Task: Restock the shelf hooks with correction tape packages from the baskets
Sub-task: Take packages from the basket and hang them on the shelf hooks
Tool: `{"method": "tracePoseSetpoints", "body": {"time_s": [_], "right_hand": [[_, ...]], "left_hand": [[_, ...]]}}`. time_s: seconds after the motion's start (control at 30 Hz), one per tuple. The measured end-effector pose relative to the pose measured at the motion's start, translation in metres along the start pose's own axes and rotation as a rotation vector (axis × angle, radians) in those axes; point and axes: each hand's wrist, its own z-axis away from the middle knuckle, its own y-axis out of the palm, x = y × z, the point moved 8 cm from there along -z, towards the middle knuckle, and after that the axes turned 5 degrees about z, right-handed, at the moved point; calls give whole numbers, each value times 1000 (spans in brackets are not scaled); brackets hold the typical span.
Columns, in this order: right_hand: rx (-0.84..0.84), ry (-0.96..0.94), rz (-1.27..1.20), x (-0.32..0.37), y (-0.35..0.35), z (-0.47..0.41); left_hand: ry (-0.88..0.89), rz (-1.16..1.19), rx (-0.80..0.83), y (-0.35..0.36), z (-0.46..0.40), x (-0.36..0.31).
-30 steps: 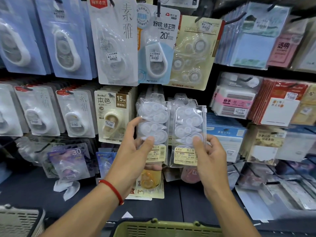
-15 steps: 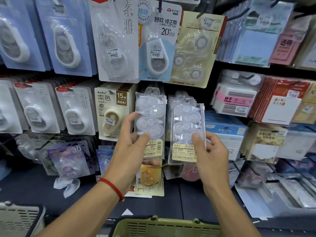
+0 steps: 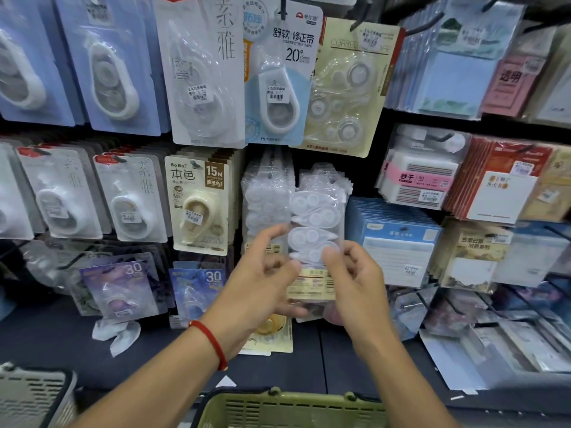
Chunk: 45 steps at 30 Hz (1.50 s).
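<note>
- Clear plastic multipack of white correction tape dispensers [image 3: 313, 230], with a cream barcode label at its foot, sits in front of the middle shelf row, held between both hands.
- Right hand [image 3: 355, 282] pinches the pack's lower right, thumb on the front face at the lowest dispenser; the other fingers curl behind.
- Left hand [image 3: 262, 279] is at the pack's left edge with fingers curled. The frame is blurred there, so whether it grips the pack or only touches it cannot be told.
- Two stacks of matching clear multipacks hang behind: left stack [image 3: 265, 196] and right stack [image 3: 326, 177]. The held pack overlaps both, sitting mostly before the right one.
- Whether the pack's hang hole is already on a hook cannot be seen; the hook tip is hidden by the packs.
- Olive green slotted plastic basket [image 3: 290, 409] stands at the bottom edge, below the hands; a grey slotted basket [image 3: 31, 396] shows at lower left.
- Risk, judged: the hole may miss the hook, since the tip is hidden behind crowded stock, and the pack would drop.
- Risk, judged: the slick film and a low grip may let the pack tilt or slip.
- Risk, judged: pushing against the full stacks could unseat neighbouring packs.
</note>
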Motion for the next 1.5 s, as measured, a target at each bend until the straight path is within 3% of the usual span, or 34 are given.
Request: {"method": "tracePoseSetpoints", "body": {"time_s": [0.17, 0.63, 1.2, 1.27, 1.37, 1.43, 1.5], "right_hand": [[-138, 17, -22, 2, -12, 0], [-142, 125, -247, -1, -22, -1], [-104, 24, -127, 5, -20, -6], [-126, 38, 129, -2, -22, -9], [-194, -52, 705, -3, -28, -8], [-202, -229, 795, 8, -21, -4], [-108, -330, 807, 9, -7, -8]], "left_hand": [[29, -78, 6, 1, -2, 3], [93, -57, 1, 1, -3, -4], [81, -41, -61, -5, -8, 1], [81, -145, -63, -6, -11, 5], [217, -670, -120, -17, -15, 1], [352, -913, -165, -23, -15, -8], [493, -1063, -183, -24, -16, -19]]}}
